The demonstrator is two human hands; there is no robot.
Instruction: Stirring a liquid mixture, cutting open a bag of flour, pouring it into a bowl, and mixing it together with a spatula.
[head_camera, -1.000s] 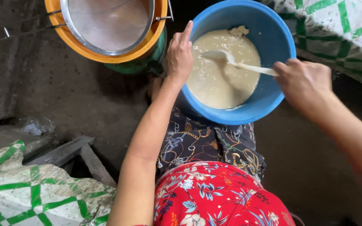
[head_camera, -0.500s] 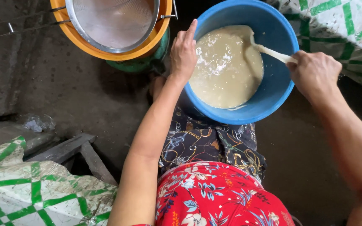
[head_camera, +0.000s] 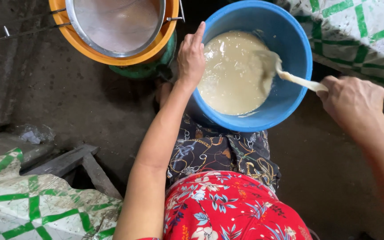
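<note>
**Hands at the blue basin: steadying and stirring**

Left hand (head_camera: 191, 58) laid flat, fingers together, over the near-left rim of the blue basin (head_camera: 290, 49), not clenched; right hand (head_camera: 351, 98) closed around the handle of a pale spoon (head_camera: 290, 76), outside the right rim. Spoon bowl sunk in the creamy batter (head_camera: 234, 73) on its right side. Basin tipped toward the left hand, resting at the lap above the patterned cloth (head_camera: 218, 151). Best stirred with slow sweeps along the wall, rim pressed firm, liquid kept below the low edge. Metal sieve (head_camera: 116, 22) seated in an orange bowl (head_camera: 112, 53), just beside the left hand, on the dark floor (head_camera: 58, 98)
</note>
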